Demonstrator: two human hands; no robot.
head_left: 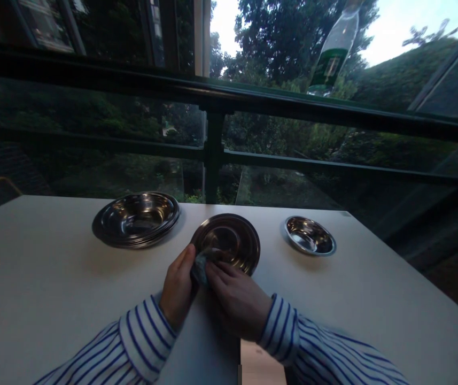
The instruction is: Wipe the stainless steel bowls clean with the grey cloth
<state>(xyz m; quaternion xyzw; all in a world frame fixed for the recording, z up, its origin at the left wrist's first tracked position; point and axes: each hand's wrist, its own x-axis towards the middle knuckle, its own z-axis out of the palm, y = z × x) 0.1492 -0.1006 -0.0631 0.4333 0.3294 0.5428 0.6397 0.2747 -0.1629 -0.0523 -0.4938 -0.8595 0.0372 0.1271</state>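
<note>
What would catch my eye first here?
Two hands in striped sleeves meet over the white table: the left hand grips a tilted metal dish, the right hand presses a cloth against it. A stack of shiny bowls sits left, a small bowl right, and a bottle stands on the railing above.

The left sleeve (pixel 132 342) and right sleeve (pixel 317 350) are long and white with thin blue stripes, ending in snug striped cuffs that leave the left hand (pixel 178 291) and right hand (pixel 237 302) bare.

Stack of steel bowls (pixel 136 220) sitting L on white table (pixel 32 278), sm. steel bowl (pixel 310 236) sitting R, green-label bottle (pixel 335 51) standing on dark railing (pixel 253 102) behind.
</note>
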